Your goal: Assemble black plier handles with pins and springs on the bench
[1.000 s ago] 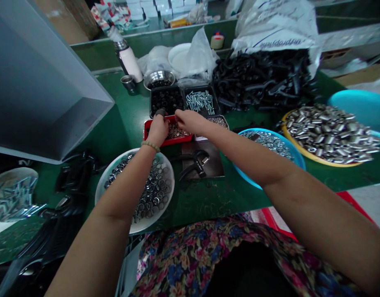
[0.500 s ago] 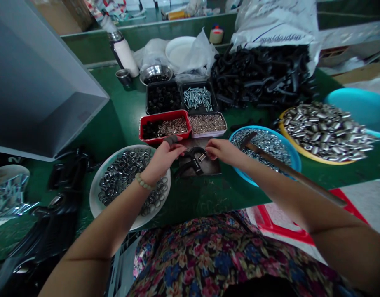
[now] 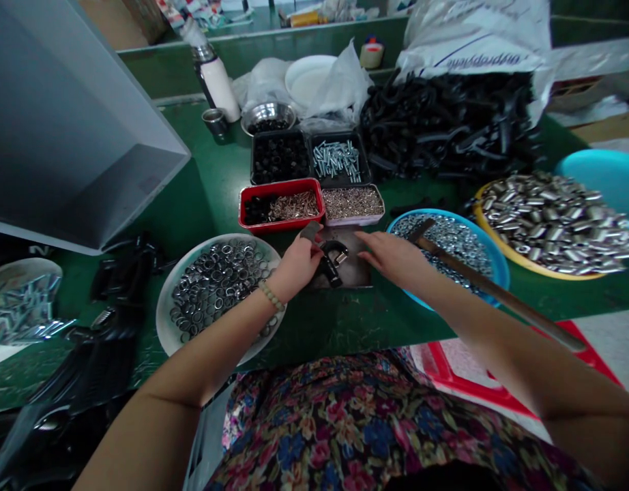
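Observation:
A black curved part (image 3: 331, 268), with a small silver cylinder (image 3: 342, 257) at its hooked end, is over the metal plate (image 3: 363, 273). My left hand (image 3: 298, 262) is closed on this part from the left, a dark wrap on one finger. To the right, my right hand (image 3: 393, 255) is apart from the part, its fingers stretched out and holding nothing. A hammer (image 3: 478, 276) lies across the blue basin (image 3: 500, 273) of small metal pieces, beside my right forearm.
A white basin (image 3: 164, 320) of metal rings stands at left. Behind the plate are a red tray (image 3: 281, 225) and a tray of small rivet-like pieces (image 3: 353, 202). Black curved parts (image 3: 447, 126) pile up at the back, near a yellow basin (image 3: 529, 259) of metal cylinders.
My right hand has let go of the silver cylinder and drawn off to the right, its fingers opening. The black part has turned in my left hand. The whole view has shifted slightly.

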`<act>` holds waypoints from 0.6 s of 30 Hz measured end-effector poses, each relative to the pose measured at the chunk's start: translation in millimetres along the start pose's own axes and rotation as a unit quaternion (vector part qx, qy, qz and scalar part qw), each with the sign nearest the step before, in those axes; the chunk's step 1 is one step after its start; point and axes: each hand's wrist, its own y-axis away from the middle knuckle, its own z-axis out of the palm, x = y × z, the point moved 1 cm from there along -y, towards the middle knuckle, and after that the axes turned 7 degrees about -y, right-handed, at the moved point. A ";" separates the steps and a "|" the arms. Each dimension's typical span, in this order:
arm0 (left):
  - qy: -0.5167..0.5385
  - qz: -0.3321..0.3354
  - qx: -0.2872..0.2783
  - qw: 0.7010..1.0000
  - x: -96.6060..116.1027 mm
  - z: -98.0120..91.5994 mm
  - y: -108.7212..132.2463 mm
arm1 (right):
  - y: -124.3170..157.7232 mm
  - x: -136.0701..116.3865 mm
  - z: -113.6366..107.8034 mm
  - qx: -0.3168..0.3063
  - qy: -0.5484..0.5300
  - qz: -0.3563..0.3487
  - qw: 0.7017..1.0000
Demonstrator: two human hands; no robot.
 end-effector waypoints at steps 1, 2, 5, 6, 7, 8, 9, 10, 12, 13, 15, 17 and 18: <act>-0.027 0.008 -0.004 1.000 2.2 -1.0 0.0 | 10.5 13.4 -5.0 0.013 0.015 0.034 0.999; -0.061 0.019 -0.010 0.998 5.3 -2.4 0.3 | 21.7 27.9 -9.7 0.020 0.038 0.075 0.996; -0.179 0.070 -0.056 0.980 15.4 -5.8 2.6 | 52.4 67.2 -17.7 -0.007 0.116 0.183 0.976; -0.212 0.088 -0.077 0.970 17.3 -6.2 3.8 | 59.8 75.5 -17.7 -0.025 0.133 0.201 0.970; -0.237 0.103 -0.095 0.961 17.8 -6.0 5.3 | 65.2 80.0 -17.0 -0.042 0.139 0.209 0.967; -0.251 0.117 -0.110 0.955 16.8 -5.4 7.0 | 68.6 80.4 -16.0 -0.051 0.137 0.215 0.966; -0.256 0.129 -0.115 0.951 14.2 -4.6 9.1 | 70.2 76.8 -15.4 -0.050 0.129 0.221 0.966; -0.255 0.141 -0.109 0.950 10.6 -3.7 11.5 | 70.1 69.4 -15.4 -0.039 0.111 0.229 0.966; -0.247 0.168 -0.078 0.951 2.0 -2.4 17.4 | 66.2 46.0 -17.8 -0.007 0.040 0.237 0.971; -0.247 0.178 -0.057 0.951 -2.0 -2.2 20.6 | 62.6 32.0 -19.9 0.001 -0.014 0.229 0.973; -0.257 0.184 -0.028 0.948 -7.8 -2.5 26.7 | 53.5 4.7 -24.5 -0.012 -0.128 0.186 0.974; -0.267 0.178 -0.027 0.947 -10.2 -3.4 31.2 | 43.4 -15.2 -28.6 -0.020 -0.198 0.143 0.969; -0.268 0.175 -0.030 0.947 -10.3 -3.9 32.6 | 38.6 -21.3 -30.0 -0.014 -0.212 0.132 0.968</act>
